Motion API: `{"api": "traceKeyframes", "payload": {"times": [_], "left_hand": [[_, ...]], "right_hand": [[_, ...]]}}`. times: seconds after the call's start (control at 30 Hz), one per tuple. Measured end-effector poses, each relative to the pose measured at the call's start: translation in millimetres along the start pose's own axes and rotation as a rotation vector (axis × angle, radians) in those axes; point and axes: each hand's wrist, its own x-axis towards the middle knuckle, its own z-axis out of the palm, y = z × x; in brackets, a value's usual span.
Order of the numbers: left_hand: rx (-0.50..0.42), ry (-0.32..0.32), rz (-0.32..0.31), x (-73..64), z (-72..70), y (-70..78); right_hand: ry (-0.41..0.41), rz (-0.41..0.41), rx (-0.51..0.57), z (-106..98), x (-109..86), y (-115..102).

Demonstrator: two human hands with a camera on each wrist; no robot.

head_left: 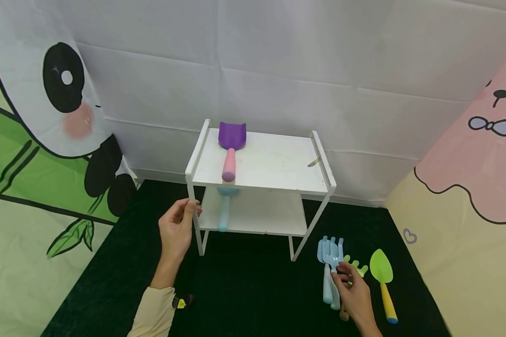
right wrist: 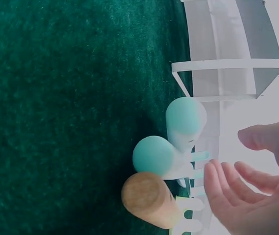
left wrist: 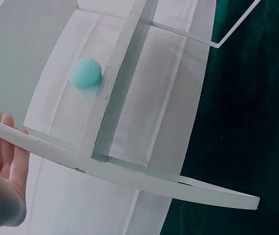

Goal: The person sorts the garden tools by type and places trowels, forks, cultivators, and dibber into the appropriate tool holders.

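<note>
My left hand [head_left: 176, 229] grips the front left leg of a white two-tier shelf [head_left: 278, 161]; in the left wrist view its fingers [left wrist: 17, 164] curl behind the white bar. At the right, my right hand [head_left: 354, 292] hovers by two light blue hand forks [head_left: 332, 255], fingers loosely bent and holding nothing in the right wrist view. Partly under that hand lies a green hand rake [head_left: 362, 270] with a wooden handle [right wrist: 146, 196]. A purple toy shovel [head_left: 232, 135] with a pink handle lies on the top tier. On the lower tier is a light blue tool [head_left: 224, 213], its head partly hidden.
A lime green trowel [head_left: 381, 267] with a yellow handle lies right of the right hand. Dark green cloth [head_left: 244, 290] covers the surface under the shelf. White fabric [head_left: 278, 93] hangs behind, with printed panels at both sides.
</note>
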Motion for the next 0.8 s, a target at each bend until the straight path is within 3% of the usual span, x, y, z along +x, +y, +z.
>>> {"api": "traceKeyframes", "payload": {"times": [0.2, 0.33, 0.43, 0.53, 0.8], "left_hand": [[-0.017, -0.007, 0.008, -0.2, 0.1, -1.2], [-0.011, 0.003, 0.012, 1.7, -0.7, -13.2], [-0.003, 0.006, 0.009, 1.4, 0.0, -12.7], [0.011, 0.006, 0.007, -0.7, 1.0, -1.7], [0.004, 0.024, 0.012, 3.9, -1.1, -33.3]], "right_hand": [[-0.041, 0.024, -0.051, -0.1, 2.2, 5.5], [-0.062, 0.042, -0.070, -0.5, 4.1, 7.9], [-0.075, 0.037, -0.086, -2.1, 5.6, 9.4], [-0.089, 0.028, -0.098, -3.7, 7.0, 10.6], [-0.170, 0.026, -0.135, -4.8, 12.8, 13.4]]}}
